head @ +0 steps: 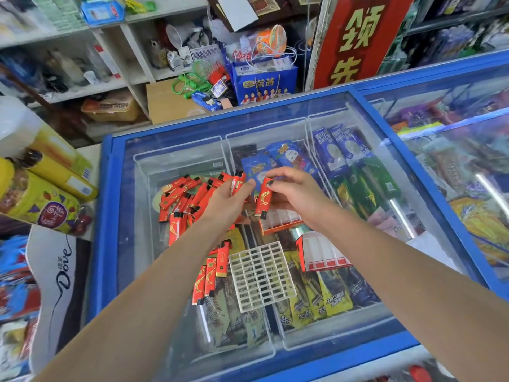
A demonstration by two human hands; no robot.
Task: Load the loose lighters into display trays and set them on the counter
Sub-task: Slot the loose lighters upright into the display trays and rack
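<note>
A person's two bare arms reach forward over the glass lid of a blue-framed chest freezer (110, 216), which serves as the counter and as the landmark here.

The left hand (224, 201) is above the middle of the lid, fingers curled around a small bunch of red lighters (237, 183) that stand up out of its grasp. The right hand (296, 195) is just beside it, to the right, pinching a single red lighter (264, 199) between thumb and fingertips; that lighter hangs nearly upright with its black end down.

Loose red lighters lie in a heap (181, 197) on the glass toward the lid's left side, partly under the left hand. Four more lighters (210, 274) lie side by side nearer the person, below the left forearm.

Directly under the right hand sits an orange-edged display tray (281, 220) with white dividers. A second tray (322, 253), red and white, rests on the lid nearer the person's right forearm. A white plastic grid insert (261, 277) lies flat on the glass between the four lighters and the second tray.

Through the lid, wrapped ice creams (344, 155) show in wire baskets. Behind the freezer stand cluttered shop shelves (115, 51).
</note>
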